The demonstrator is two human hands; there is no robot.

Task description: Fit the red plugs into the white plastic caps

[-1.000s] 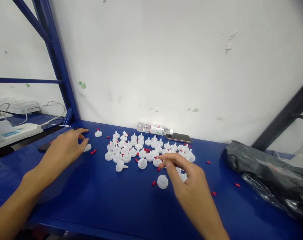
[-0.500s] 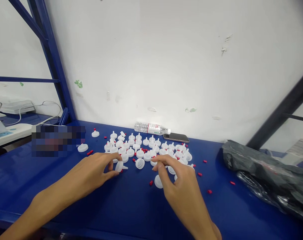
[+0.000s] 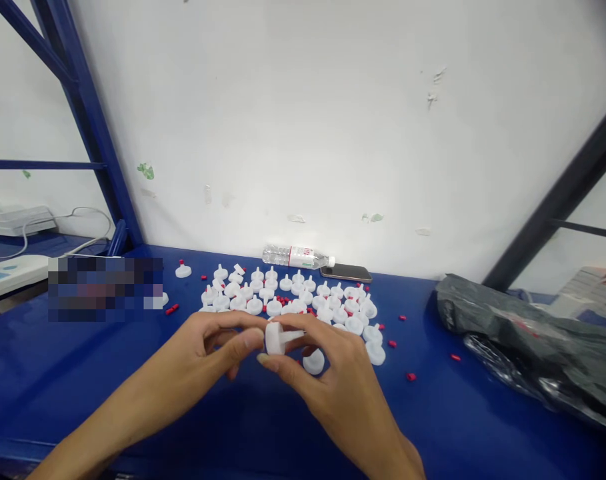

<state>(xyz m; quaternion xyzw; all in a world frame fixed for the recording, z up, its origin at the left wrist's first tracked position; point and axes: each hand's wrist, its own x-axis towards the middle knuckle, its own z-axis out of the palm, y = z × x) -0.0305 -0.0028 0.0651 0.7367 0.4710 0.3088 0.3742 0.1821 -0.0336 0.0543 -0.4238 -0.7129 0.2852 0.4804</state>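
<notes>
Both hands meet over the front of the blue table around a white nozzle cap (image 3: 274,339), its thin spout pointing right. My left hand (image 3: 205,350) is closed, with thumb and fingertips at the cap's wide base. My right hand (image 3: 340,373) curls over the same cap, its index finger along the top and its thumb below. Whether a red tip is in the right fingers is hidden. Behind the hands lies a spread of white nozzle caps (image 3: 254,305), mostly spout up, with small red tips (image 3: 411,377) among and around them. A loose white cap (image 3: 313,362) shows beneath my right hand.
A clear water bottle (image 3: 297,257) lies by the wall, with a phone (image 3: 346,273) beside it. Dark plastic bags (image 3: 523,347) cover the right side. A white power strip (image 3: 15,275) is at the left, near a blue metal frame (image 3: 90,120).
My left hand has moved right with the white nozzle cap and turned it. My right hand has come left and closed around the same cap. The view has shifted slightly.
</notes>
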